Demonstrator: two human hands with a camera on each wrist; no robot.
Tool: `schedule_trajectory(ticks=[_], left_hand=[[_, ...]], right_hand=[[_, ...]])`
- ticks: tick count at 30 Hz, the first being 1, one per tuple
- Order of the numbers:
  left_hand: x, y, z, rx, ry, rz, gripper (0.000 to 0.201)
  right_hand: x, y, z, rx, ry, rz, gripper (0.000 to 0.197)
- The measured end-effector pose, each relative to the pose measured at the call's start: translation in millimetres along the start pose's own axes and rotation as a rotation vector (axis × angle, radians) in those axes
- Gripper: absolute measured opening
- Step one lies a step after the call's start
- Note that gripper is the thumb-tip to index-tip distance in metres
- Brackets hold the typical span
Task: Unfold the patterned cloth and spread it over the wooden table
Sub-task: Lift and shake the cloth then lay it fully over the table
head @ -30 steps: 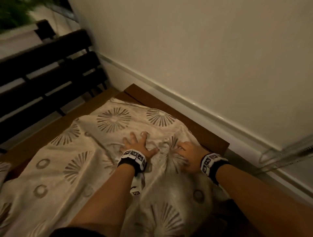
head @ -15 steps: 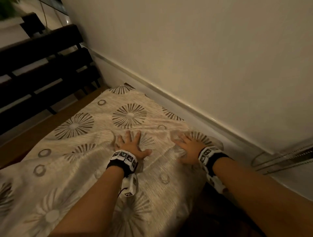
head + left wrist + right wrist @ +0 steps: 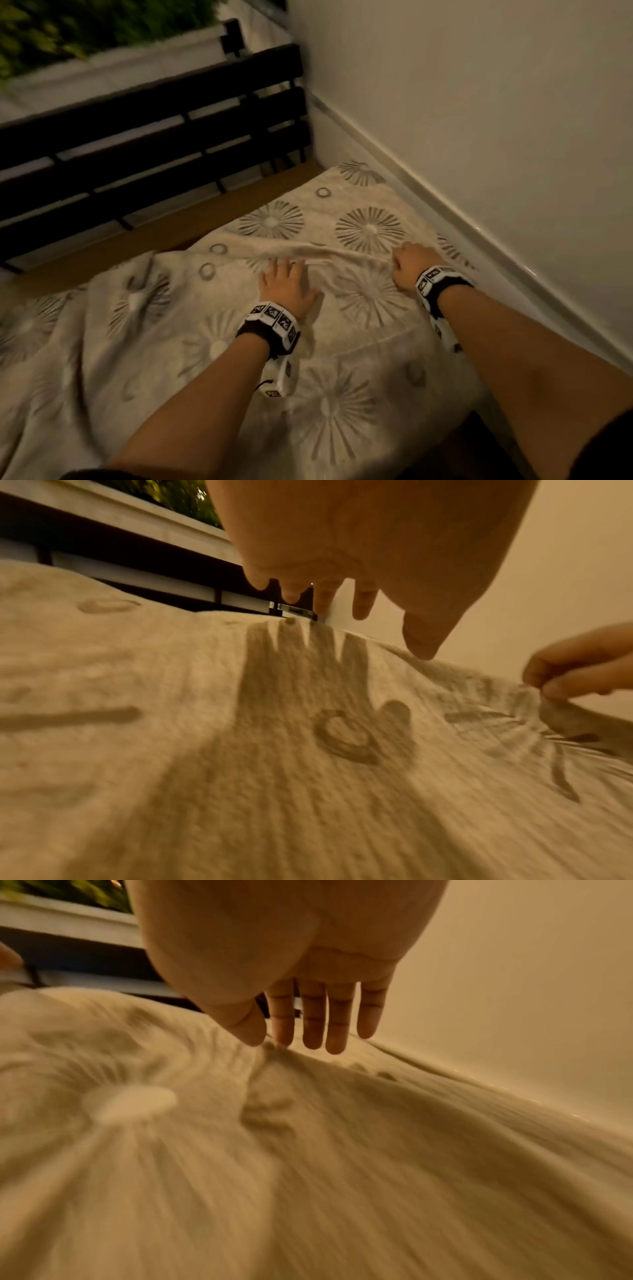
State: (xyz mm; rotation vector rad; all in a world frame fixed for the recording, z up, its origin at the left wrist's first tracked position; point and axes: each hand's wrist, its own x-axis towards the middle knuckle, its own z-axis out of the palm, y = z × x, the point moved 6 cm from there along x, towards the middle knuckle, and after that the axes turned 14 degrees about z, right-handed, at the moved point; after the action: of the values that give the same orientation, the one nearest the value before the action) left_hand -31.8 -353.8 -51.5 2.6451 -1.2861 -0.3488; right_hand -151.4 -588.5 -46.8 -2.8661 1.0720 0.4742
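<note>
Right hand [image 3: 409, 265] pinches patterned cloth [image 3: 212, 342] beside flat left hand [image 3: 286, 289].

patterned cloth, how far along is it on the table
Mostly done: the patterned cloth is unfolded and covers the end of the wooden table by the wall. In hand: the right hand pinches a raised fold, plain in the left wrist view, while the left hand is open over the cloth. Left: that ridge, the rumples at the left, and a bare strip of table along the far edge.

Cloth [image 3: 212, 308] on table [image 3: 219, 209], beside wall [image 3: 479, 102]
</note>
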Motion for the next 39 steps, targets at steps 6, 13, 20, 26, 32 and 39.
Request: schedule_trajectory(ticks=[6, 13, 20, 26, 32, 39], left_hand=[[3, -38, -10, -0.057, 0.019, -0.282, 0.069], [0, -76, 44, -0.145, -0.212, -0.424, 0.099], [6, -87, 32, -0.132, -0.103, -0.421, 0.105], [13, -78, 30, -0.164, -0.141, -0.37, 0.099], [-24, -115, 18, -0.164, 0.0, -0.441, 0.083], [-98, -174, -2, -0.07, -0.024, -0.544, 0.061]], right_hand=[[62, -64, -6, 0.096, 0.024, -0.21, 0.041], [152, -56, 25, -0.044, -0.275, -0.172, 0.07], [216, -31, 7, 0.052, -0.242, 0.114, 0.074], [162, -123, -19, 0.101, -0.067, -0.321, 0.059], [148, -149, 12, -0.086, -0.208, -0.383, 0.078], [124, -198, -2, -0.13, -0.165, -0.28, 0.071]])
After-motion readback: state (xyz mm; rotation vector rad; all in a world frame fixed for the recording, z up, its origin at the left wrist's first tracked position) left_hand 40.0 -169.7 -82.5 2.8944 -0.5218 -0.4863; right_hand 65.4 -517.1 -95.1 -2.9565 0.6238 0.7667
